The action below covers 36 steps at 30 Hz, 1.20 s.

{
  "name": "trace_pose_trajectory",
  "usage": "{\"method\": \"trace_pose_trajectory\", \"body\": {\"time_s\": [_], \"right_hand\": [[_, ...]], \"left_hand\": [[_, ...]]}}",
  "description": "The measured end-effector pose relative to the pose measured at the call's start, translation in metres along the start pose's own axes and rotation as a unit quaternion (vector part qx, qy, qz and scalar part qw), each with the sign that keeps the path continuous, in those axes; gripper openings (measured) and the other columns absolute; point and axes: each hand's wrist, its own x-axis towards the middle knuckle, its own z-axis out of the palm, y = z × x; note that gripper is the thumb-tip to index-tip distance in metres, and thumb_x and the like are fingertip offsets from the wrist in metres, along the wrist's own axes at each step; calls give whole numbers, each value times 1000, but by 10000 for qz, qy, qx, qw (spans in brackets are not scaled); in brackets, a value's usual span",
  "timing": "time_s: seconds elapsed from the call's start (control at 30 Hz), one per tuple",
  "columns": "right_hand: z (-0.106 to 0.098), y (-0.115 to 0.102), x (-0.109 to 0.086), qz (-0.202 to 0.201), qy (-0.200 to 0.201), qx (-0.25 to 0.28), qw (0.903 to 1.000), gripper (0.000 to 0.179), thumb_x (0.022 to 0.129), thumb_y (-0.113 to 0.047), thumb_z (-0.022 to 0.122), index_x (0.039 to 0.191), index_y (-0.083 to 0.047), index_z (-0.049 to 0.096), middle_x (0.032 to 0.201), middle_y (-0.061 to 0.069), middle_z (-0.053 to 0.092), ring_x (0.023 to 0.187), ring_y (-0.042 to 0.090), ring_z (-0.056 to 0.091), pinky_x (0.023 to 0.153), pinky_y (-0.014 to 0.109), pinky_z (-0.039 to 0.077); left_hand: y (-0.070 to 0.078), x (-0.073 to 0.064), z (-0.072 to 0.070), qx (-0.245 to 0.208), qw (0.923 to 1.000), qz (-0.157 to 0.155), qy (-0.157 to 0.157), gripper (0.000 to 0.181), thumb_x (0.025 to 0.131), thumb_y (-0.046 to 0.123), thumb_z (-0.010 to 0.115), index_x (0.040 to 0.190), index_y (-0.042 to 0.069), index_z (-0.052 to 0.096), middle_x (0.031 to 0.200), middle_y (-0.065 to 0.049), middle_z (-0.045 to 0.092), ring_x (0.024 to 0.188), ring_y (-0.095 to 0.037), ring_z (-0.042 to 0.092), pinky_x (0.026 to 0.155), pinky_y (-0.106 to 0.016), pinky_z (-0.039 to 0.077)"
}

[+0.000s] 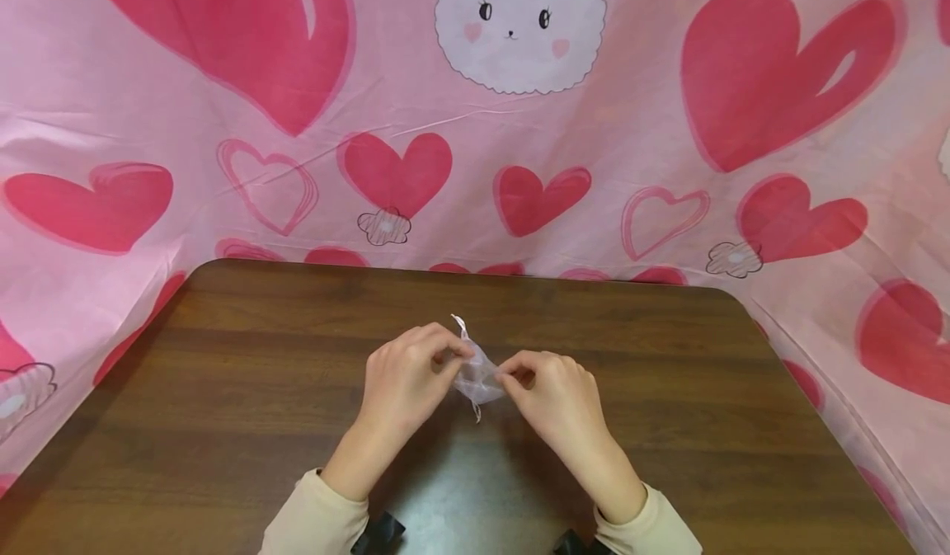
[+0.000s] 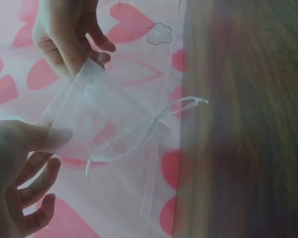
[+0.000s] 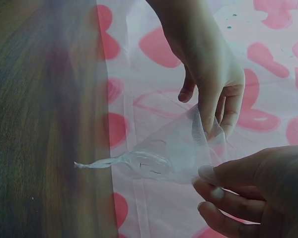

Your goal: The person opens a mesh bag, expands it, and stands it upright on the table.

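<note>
A small sheer white drawstring pouch (image 1: 478, 378) is held up over the table between both hands. My left hand (image 1: 411, 373) pinches one edge of it between thumb and fingertips; in the left wrist view the thumb tip shows through the thin mesh (image 2: 102, 116). On the opposite edge, my right hand (image 1: 557, 390) pinches the fabric with thumb and forefinger, its other fingers loosely bent. White cord ends (image 3: 92, 163) stick out from the gathered part of the pouch, one at the far side and one toward me in the head view.
The dark brown wooden table (image 1: 260, 423) has rounded far corners. Behind and beside it hangs a pink cloth (image 1: 631, 126) printed with red hearts. Black straps or mounts (image 1: 378, 532) sit near both cream sleeves (image 1: 319, 518).
</note>
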Motion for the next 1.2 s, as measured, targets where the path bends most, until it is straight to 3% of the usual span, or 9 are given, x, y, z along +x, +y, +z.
{"method": "trace_pose_trajectory", "body": {"time_s": [0.27,0.57,0.8,1.1,1.2], "right_hand": [[2,2,0,-67,266,-52,9996,15,75,-17,86,74,-25,73,63,-14,61,54,3,51,50,29,41],[2,4,0,-140,571,-146,9982,22,73,-8,83,70,-23,67,58,-12,56,51,4,48,47,30,39],[4,8,1,17,701,-176,9974,23,73,-10,84,70,-22,65,58,-11,55,51,7,49,48,32,40],[4,6,1,-86,637,5,9979,13,77,-16,86,84,-20,75,68,-10,65,57,5,55,51,31,43],[5,6,1,-140,668,21,9977,11,78,-17,85,85,-20,76,69,-11,65,56,5,54,51,31,43]], "left_hand": [[-1,-1,2,70,9999,117,-29,19,74,18,88,83,29,76,77,19,66,61,0,54,51,-26,42],[1,-3,3,110,9991,113,-398,25,69,25,90,89,29,76,73,18,61,63,-1,53,51,-25,41],[1,-3,2,53,9978,375,-537,16,77,31,84,92,31,78,75,19,65,64,-2,53,51,-24,40],[1,-1,0,286,9995,-74,-107,9,76,28,85,83,29,79,69,15,64,61,-3,55,51,-28,41],[1,-1,-1,272,9994,-137,-164,13,75,27,86,85,29,78,70,15,64,63,-4,56,52,-29,42]]}}
